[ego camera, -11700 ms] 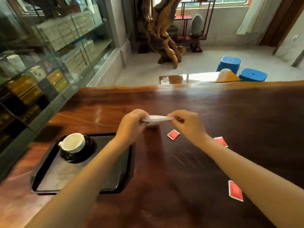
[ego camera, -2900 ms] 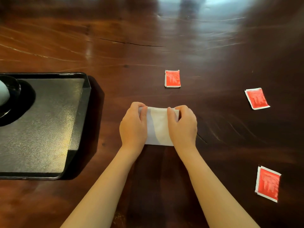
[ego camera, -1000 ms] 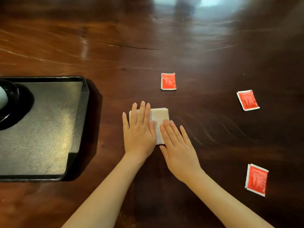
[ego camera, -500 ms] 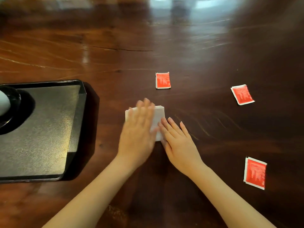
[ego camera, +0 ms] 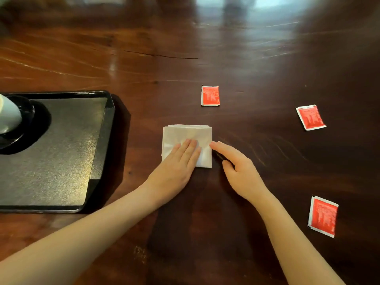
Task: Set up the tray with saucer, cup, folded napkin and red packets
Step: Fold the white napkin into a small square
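A white folded napkin (ego camera: 187,135) lies flat on the dark wooden table, just right of the black tray (ego camera: 61,153). My left hand (ego camera: 176,165) rests flat on the napkin's near half, fingers together. My right hand (ego camera: 238,167) lies beside the napkin's right edge, its fingertips touching that edge. On the tray's far left stands a white cup (ego camera: 8,116) on a black saucer (ego camera: 26,124), cut off by the frame. Three red packets lie on the table: one beyond the napkin (ego camera: 210,96), one at the right (ego camera: 311,117), one near right (ego camera: 323,215).
The glossy wooden table (ego camera: 205,48) stretches far ahead, with a thin crack across its middle. The tray's right part holds nothing beside the cup and saucer.
My left hand has slid back toward me across the napkin, uncovering its far half. My right hand has moved off the napkin to its right edge.
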Demonstrator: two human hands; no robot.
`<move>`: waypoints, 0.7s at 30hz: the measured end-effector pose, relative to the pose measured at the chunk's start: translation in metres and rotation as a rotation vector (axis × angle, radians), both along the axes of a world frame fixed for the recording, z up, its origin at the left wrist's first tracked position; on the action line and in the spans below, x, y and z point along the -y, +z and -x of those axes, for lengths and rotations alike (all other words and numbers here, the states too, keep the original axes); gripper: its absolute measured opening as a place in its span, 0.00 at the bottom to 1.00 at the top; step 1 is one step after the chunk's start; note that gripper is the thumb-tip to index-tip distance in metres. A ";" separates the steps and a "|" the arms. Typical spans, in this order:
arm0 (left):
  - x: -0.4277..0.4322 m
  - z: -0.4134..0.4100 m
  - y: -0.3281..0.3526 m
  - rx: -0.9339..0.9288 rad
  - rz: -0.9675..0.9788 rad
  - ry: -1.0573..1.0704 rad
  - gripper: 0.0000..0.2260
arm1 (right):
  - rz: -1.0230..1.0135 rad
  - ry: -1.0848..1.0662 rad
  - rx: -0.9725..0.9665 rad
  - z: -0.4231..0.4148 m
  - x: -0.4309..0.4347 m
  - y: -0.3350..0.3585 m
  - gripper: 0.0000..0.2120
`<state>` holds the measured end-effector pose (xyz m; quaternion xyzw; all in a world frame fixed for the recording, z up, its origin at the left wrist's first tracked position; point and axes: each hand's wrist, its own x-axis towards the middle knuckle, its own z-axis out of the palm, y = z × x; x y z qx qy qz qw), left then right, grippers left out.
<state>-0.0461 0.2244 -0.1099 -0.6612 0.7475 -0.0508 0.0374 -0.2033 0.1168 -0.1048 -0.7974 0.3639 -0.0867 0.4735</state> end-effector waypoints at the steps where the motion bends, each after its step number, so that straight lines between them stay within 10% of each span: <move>1: -0.002 -0.002 0.002 -0.015 0.031 -0.012 0.20 | 0.035 0.008 -0.006 0.000 -0.001 0.000 0.26; 10: -0.009 -0.013 0.049 -1.392 0.242 0.614 0.16 | -0.444 -0.214 0.256 -0.014 0.004 0.016 0.30; 15: -0.020 0.001 0.051 -2.308 0.065 0.780 0.16 | -0.735 -0.168 0.358 -0.026 -0.005 0.027 0.09; 21: -0.025 0.024 0.022 -2.340 0.041 1.039 0.22 | -0.150 -0.278 0.043 -0.037 -0.013 0.008 0.10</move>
